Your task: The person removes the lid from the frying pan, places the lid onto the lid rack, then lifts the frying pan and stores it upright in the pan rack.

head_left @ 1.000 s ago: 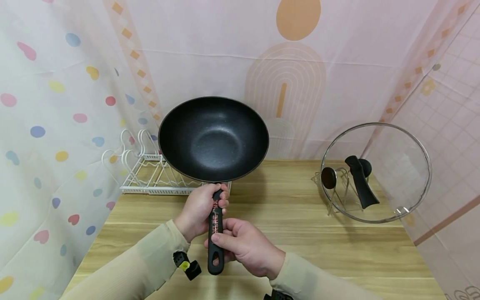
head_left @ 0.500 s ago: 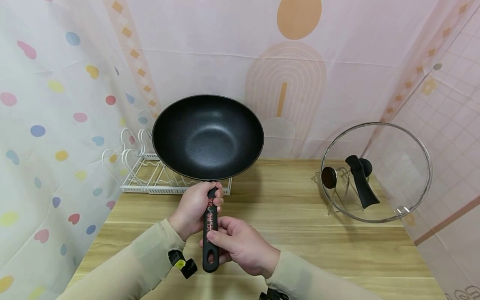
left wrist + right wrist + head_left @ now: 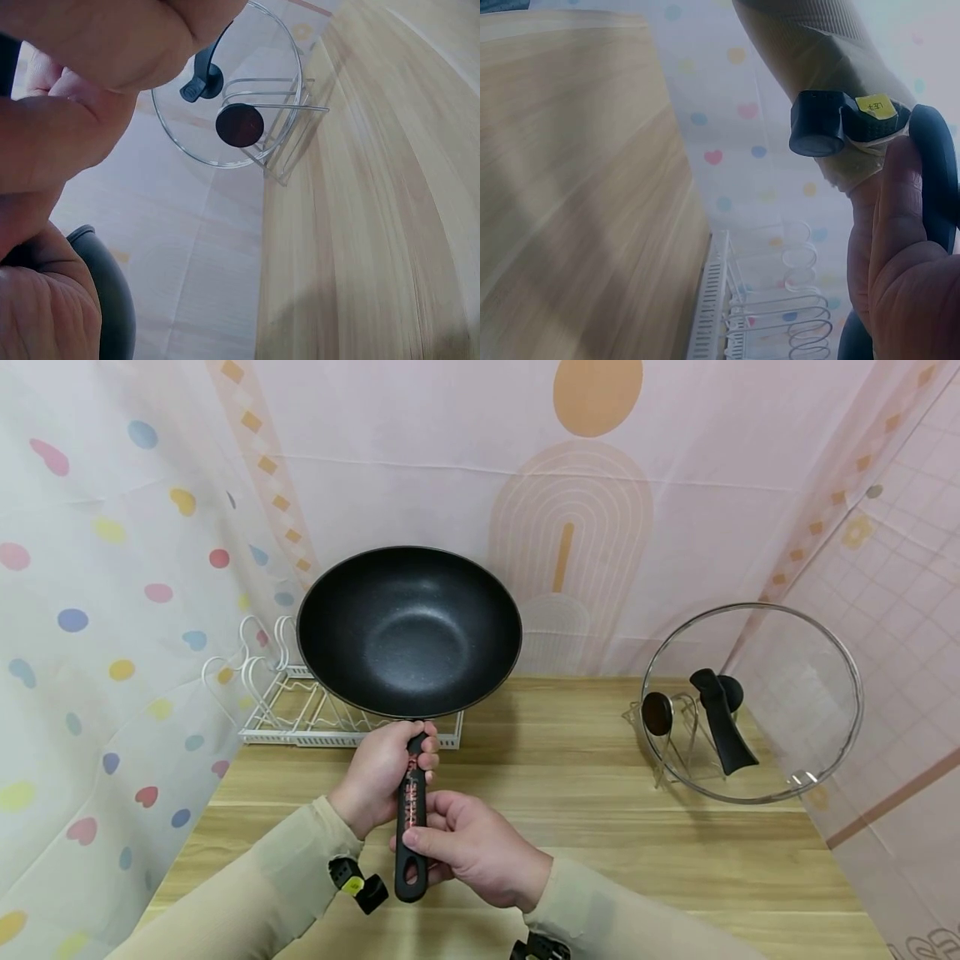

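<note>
A black wok (image 3: 416,635) is held up above the wooden table, its inside facing me and its long handle (image 3: 411,810) pointing toward me. My left hand (image 3: 378,772) grips the handle close to the bowl, fingers wrapped round from beneath. Lower down, near the hanging hole, my right hand (image 3: 476,847) pinches the same handle with the thumb on top and the fingers behind. In the left wrist view the wok's edge (image 3: 112,292) shows past my curled fingers. The right wrist view shows the dark handle end (image 3: 934,176) against my right hand.
Behind and below the wok, a white wire dish rack (image 3: 300,739) stands at the table's back left. At the right, a glass lid (image 3: 802,693) with a black handle leans upright in a small wire stand (image 3: 678,743). Patterned curtains (image 3: 420,468) border the wooden table (image 3: 600,793).
Both hands and the wok have shifted slightly to the left and a little upward in the head view. The grip on the handle looks the same; the lid and rack stay put.
</note>
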`<state>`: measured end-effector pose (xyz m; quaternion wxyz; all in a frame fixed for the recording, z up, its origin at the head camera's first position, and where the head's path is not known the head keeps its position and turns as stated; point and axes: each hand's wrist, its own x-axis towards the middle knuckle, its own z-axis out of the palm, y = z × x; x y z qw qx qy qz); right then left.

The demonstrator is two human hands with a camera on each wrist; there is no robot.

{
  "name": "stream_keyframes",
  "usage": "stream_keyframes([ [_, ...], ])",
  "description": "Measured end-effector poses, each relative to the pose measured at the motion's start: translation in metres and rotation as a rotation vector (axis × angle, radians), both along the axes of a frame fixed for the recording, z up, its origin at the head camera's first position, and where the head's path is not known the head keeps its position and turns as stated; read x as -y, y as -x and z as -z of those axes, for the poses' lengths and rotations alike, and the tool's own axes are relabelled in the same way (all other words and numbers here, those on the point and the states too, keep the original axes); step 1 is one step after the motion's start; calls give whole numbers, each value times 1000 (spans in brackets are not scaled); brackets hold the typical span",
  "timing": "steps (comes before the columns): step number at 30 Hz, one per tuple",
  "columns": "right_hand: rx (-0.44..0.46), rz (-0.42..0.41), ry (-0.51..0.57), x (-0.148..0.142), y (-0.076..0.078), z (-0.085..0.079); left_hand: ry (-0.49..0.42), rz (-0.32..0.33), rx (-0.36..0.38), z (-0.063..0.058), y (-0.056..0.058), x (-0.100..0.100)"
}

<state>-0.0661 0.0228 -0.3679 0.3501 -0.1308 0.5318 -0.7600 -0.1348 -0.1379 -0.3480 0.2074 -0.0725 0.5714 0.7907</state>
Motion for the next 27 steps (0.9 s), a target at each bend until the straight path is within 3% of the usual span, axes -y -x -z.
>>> stream_keyframes([
  [27, -2, -10, -27, 18, 3, -3, 2, 6, -12, -4, 1, 20],
])
